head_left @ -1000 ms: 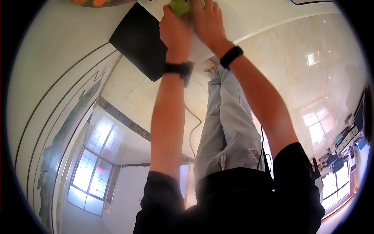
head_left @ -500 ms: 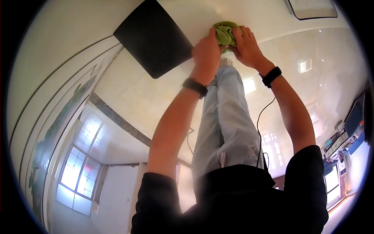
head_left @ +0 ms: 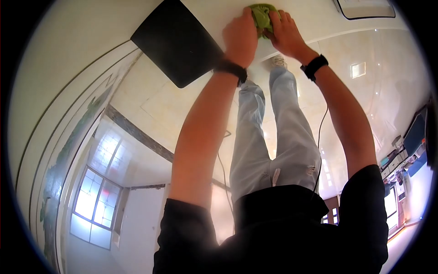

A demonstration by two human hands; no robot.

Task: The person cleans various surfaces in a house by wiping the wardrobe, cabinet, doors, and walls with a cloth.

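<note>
A green cloth (head_left: 262,19) lies bunched between my two hands at the top of the view, on a pale surface. My left hand (head_left: 242,37) has its fingers closed on the cloth's left side. From the right, my right hand (head_left: 288,36) grips the same cloth, its fingers bent over the edge. Each wrist wears a black band. Just left of my left hand lies a dark flat rectangular mat (head_left: 178,43).
The pale table surface (head_left: 105,23) curves across the top. A dark-rimmed tray-like object (head_left: 367,8) sits at upper right. My legs (head_left: 292,105) are below, with a thin cable (head_left: 320,137) beside them. Windows (head_left: 96,201) show at lower left.
Both hands and the green cloth moved right and slightly down, then back up toward the top edge. The dark-rimmed object came further into view. My legs are now further apart.
</note>
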